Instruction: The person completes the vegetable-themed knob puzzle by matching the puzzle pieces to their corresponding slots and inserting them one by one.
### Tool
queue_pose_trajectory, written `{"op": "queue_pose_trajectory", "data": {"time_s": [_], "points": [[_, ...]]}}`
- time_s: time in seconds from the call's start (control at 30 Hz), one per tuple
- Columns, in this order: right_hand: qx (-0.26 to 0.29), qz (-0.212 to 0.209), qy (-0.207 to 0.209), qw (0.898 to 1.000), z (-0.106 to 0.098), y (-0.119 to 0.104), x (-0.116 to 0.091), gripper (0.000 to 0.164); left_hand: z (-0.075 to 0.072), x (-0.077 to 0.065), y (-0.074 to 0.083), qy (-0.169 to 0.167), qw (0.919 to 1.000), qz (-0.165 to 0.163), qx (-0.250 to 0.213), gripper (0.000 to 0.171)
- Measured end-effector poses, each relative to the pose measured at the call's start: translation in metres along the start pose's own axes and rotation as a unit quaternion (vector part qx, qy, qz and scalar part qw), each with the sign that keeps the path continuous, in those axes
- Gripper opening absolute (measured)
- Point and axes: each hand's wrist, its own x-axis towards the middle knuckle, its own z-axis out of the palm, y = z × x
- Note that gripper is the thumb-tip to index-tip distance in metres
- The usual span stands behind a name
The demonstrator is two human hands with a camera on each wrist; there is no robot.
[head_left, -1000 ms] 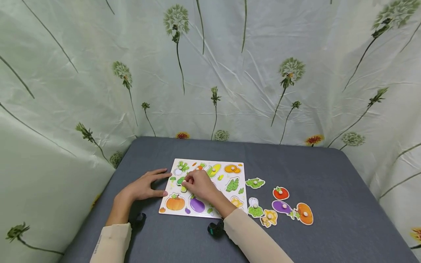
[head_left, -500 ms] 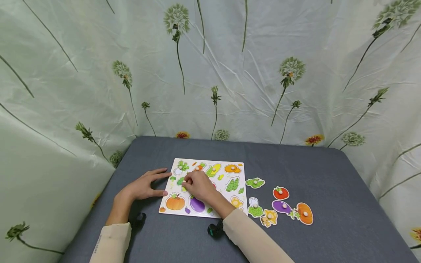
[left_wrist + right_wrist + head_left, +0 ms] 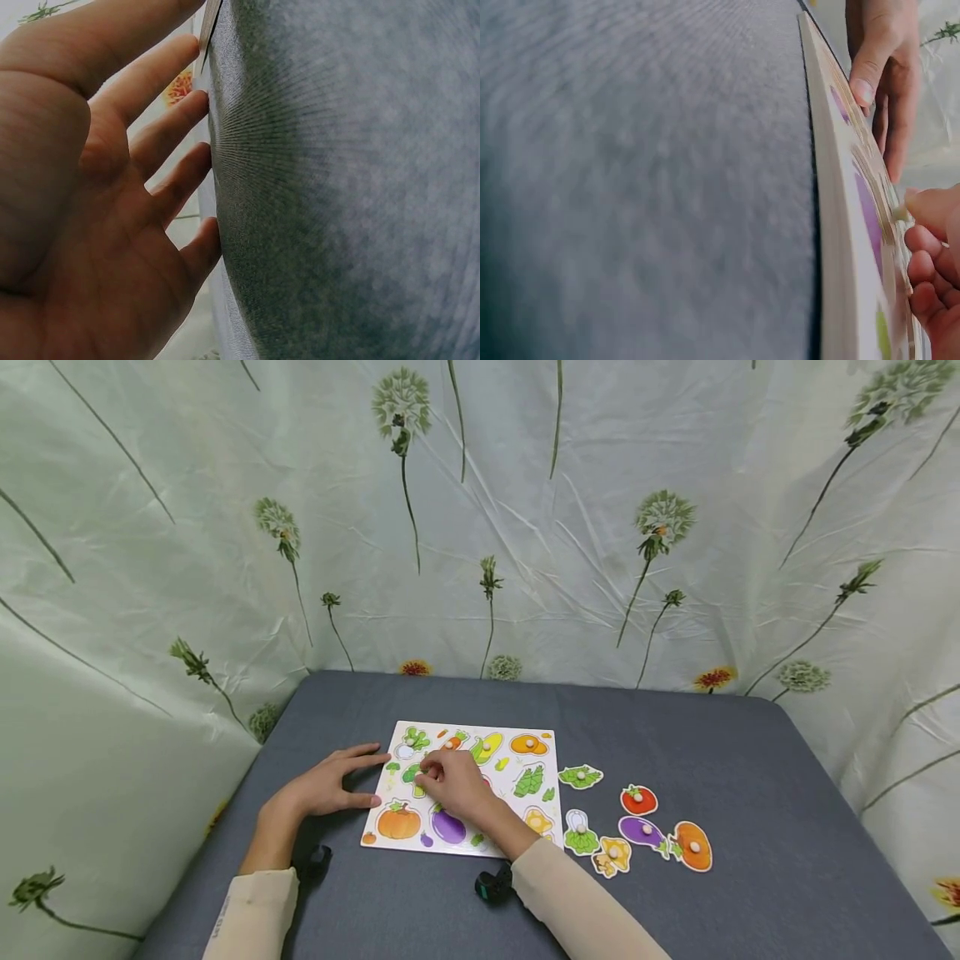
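A white vegetable puzzle board (image 3: 405,846) lies on the table. Over its left-middle part, my right hand (image 3: 459,783) pinches the small pale knob (image 3: 901,214) of the broccoli puzzle piece (image 3: 409,773) between thumb and index finger. The other fingers of that hand are curled, and they hide part of the piece. At the board's left edge, my left hand (image 3: 324,785) has its fingers spread, with thumb and index fingertips right at the rim. Knobbed pieces sit in the board's far row, including the corn (image 3: 491,746) and the potato (image 3: 529,744).
Loose knobbed pieces lie right of the board: a green leafy piece (image 3: 581,777), a bok choy (image 3: 581,837), a mushroom (image 3: 615,855), a tomato (image 3: 639,800), an eggplant (image 3: 641,831) and a pumpkin-like orange piece (image 3: 693,846). A flowered curtain (image 3: 570,527) hangs behind the table.
My right hand stays at the broccoli piece and its fingers shift only slightly. The left hand and the loose pieces keep their places.
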Motion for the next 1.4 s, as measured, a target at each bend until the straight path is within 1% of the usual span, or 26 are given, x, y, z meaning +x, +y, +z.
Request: {"op": "queue_pose_trajectory", "data": {"time_s": [0.1, 0.17, 0.4, 0.63, 0.8, 0.9, 1.0, 1.17, 1.4], "points": [[0.037, 0.003, 0.007, 0.999, -0.005, 0.002, -0.002, 0.015, 0.000, -0.001, 0.000, -0.003, 1.0000, -0.009, -0.001, 0.083], [0.046, 0.000, 0.013, 0.999, -0.008, 0.005, -0.002, 0.012, 0.000, -0.001, -0.001, -0.005, 0.9999, -0.011, 0.003, 0.083], [0.025, -0.016, 0.024, 0.999, -0.024, 0.006, -0.002, 0.006, -0.002, 0.000, -0.002, -0.004, 0.9998, -0.017, 0.006, 0.084], [0.019, -0.010, 0.024, 0.999, -0.044, 0.002, -0.013, 0.010, -0.002, 0.002, -0.002, -0.008, 0.9997, -0.019, 0.014, 0.085], [0.014, -0.018, 0.029, 0.999, -0.060, 0.005, -0.021, 0.008, -0.003, 0.003, -0.002, -0.006, 0.9997, -0.017, 0.014, 0.085], [0.011, -0.028, 0.039, 0.999, -0.072, 0.008, -0.026, 0.006, -0.003, 0.003, -0.002, -0.004, 0.9998, -0.015, 0.013, 0.084], [-0.004, -0.035, 0.055, 0.998, -0.084, 0.012, -0.031, 0.005, -0.003, 0.003, -0.002, -0.004, 0.9998, -0.014, 0.011, 0.084], [-0.027, -0.032, 0.072, 0.996, -0.102, 0.021, -0.043, 0.005, -0.003, 0.001, -0.001, -0.007, 0.9999, -0.010, 0.011, 0.084], [-0.051, -0.013, 0.098, 0.994, -0.123, 0.039, -0.061, 0.006, -0.001, -0.001, 0.001, -0.006, 1.0000, -0.003, 0.002, 0.084]]}}
